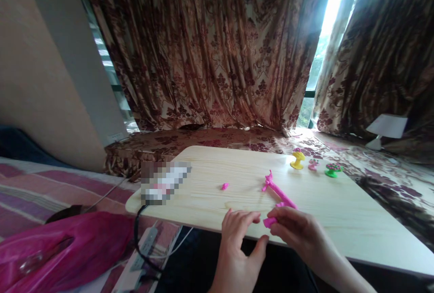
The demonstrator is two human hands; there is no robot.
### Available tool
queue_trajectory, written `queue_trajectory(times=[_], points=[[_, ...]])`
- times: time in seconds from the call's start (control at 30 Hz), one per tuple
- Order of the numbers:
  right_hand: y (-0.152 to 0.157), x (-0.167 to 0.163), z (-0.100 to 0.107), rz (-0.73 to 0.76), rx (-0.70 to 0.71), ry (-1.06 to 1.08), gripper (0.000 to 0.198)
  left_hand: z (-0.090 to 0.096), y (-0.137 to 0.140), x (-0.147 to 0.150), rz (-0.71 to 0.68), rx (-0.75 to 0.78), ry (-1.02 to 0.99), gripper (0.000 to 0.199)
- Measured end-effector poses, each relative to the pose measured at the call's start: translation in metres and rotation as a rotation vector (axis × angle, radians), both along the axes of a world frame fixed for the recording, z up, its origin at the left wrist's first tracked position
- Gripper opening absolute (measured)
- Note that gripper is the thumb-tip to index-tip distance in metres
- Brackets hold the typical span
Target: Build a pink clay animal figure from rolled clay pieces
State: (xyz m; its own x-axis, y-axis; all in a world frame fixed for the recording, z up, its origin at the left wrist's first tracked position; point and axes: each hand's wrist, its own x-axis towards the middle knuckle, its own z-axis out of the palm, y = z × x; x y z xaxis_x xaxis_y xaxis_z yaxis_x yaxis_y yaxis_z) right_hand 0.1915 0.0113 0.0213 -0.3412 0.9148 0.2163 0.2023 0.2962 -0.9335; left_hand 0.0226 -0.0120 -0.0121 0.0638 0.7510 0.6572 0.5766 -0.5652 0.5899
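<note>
Between the thumb and fingers of my right hand (300, 227) is a small piece of pink modelling clay (269, 223), at the near edge of the table. My left hand (237, 245) faces it from the left, thumb and fingers apart, holding nothing. Just beyond my right hand lies a long pink clay stick (278, 192) with small branching bits at its far end; its near end is partly hidden by that hand. A small pink clay lump (225, 186) rests alone on the tabletop, farther away than my left hand.
Mushroom-shaped figures in yellow (297, 160), pink (313, 164) and green (332, 172) stand at the right back of the wooden table (203, 162). A blurred-out device (166, 184) with a black cable lies at the left. A power strip (144, 248) and pink bag (84, 248) are left below.
</note>
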Motion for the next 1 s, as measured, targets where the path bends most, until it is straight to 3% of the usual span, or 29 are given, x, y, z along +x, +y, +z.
queue_trajectory(times=[0.1,0.17,0.3,0.4,0.53,0.7,0.87,1.0], points=[[-0.014,-0.004,0.002,0.054,-0.071,0.163,0.013,0.015,-0.008,0.001,-0.036,0.074,0.015,0.031],[-0.020,-0.004,0.002,0.053,-0.045,0.170,0.015,0.022,-0.010,-0.001,-0.046,0.108,0.025,0.027],[-0.028,0.000,0.007,-0.033,0.258,0.037,0.033,0.029,-0.010,-0.006,-0.078,0.156,0.063,0.028],[-0.033,0.001,0.017,-0.010,0.372,-0.009,0.027,0.031,-0.012,-0.006,-0.109,0.184,0.098,0.032],[-0.038,0.001,0.025,-0.013,0.390,0.001,0.018,0.035,-0.016,-0.004,-0.103,0.190,0.056,0.037],[-0.039,0.003,0.025,-0.008,0.373,-0.062,0.013,0.038,-0.016,-0.003,-0.133,0.200,0.049,0.028],[-0.040,0.003,0.024,-0.007,0.385,-0.056,0.015,0.039,-0.014,-0.007,-0.175,0.213,0.130,0.038],[-0.041,0.004,0.020,-0.068,0.439,-0.018,0.028,0.039,-0.014,-0.009,-0.203,0.175,0.138,0.032]])
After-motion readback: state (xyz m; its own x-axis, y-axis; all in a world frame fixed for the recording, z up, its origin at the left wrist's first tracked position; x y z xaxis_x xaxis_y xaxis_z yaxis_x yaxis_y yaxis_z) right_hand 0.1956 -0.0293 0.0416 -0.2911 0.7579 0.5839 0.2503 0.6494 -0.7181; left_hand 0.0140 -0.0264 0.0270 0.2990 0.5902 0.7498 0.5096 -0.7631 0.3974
